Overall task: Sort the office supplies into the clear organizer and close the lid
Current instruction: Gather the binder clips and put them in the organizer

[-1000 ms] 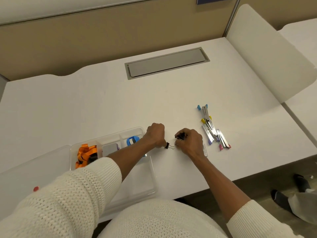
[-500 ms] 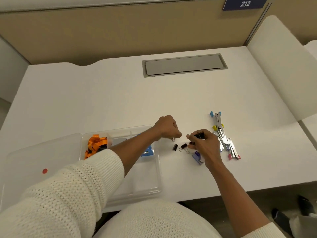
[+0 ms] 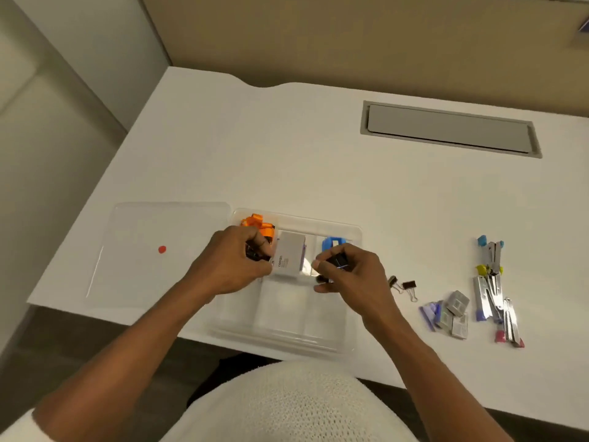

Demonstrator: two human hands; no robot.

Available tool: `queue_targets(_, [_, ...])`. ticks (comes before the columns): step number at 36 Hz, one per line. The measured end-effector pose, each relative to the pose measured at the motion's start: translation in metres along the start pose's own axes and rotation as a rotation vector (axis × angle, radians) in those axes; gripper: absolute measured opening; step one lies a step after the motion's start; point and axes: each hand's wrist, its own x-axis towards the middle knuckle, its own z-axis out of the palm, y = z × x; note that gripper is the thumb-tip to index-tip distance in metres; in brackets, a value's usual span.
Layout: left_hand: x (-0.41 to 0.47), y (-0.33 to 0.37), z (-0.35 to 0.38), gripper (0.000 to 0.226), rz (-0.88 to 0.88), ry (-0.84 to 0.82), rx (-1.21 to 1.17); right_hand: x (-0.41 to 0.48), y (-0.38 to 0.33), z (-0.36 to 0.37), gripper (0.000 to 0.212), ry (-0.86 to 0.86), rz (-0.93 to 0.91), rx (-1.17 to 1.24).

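The clear organizer (image 3: 287,333) lies open at the desk's near edge, its lid (image 3: 153,275) flat to the left with a red dot on it. Inside are orange clips (image 3: 259,225), a white box (image 3: 288,256) and a blue item (image 3: 331,243). My left hand (image 3: 232,266) is over the back left compartment, closed on small black binder clips. My right hand (image 3: 350,274) hovers over the right side of the organizer, gripping black binder clips. Two more black binder clips (image 3: 403,287) lie on the desk to the right.
Small staple boxes (image 3: 449,312) and a row of staple removers with coloured tips (image 3: 494,288) lie at the right of the white desk (image 3: 287,154). A grey cable hatch (image 3: 446,129) is set in the back. The desk's left edge drops off near the lid.
Both hands have moved left from the desk to above the organizer, carrying black binder clips. My view has swung left, so the supplies now sit far right.
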Motion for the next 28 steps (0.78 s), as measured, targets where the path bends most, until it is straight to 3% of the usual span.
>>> queue_targets(5, [-0.017,-0.058,-0.002,0.025,-0.061,-0.028,0.115,0.002,-0.007,0.071,0.018,-0.174,-0.048,-0.212])
queue_targets(11, [-0.021,-0.088,0.016,0.028,0.049,-0.044,0.316,0.010,0.003,0.126,0.029,-0.251,-0.002,-0.391])
queue_targets(17, [-0.020,-0.105,0.026,0.020,0.128,-0.053,0.492,0.012,0.009,0.151,0.035,-0.218,-0.015,-0.599])
queue_targets(21, [-0.016,-0.115,0.025,0.027,0.136,-0.032,0.500,0.009,0.007,0.158,0.036,-0.205,-0.062,-0.668])
queue_targets(28, [-0.014,-0.113,0.002,0.036,0.087,-0.005,0.629,0.003,0.011,0.161,0.037,-0.168,-0.092,-0.667])
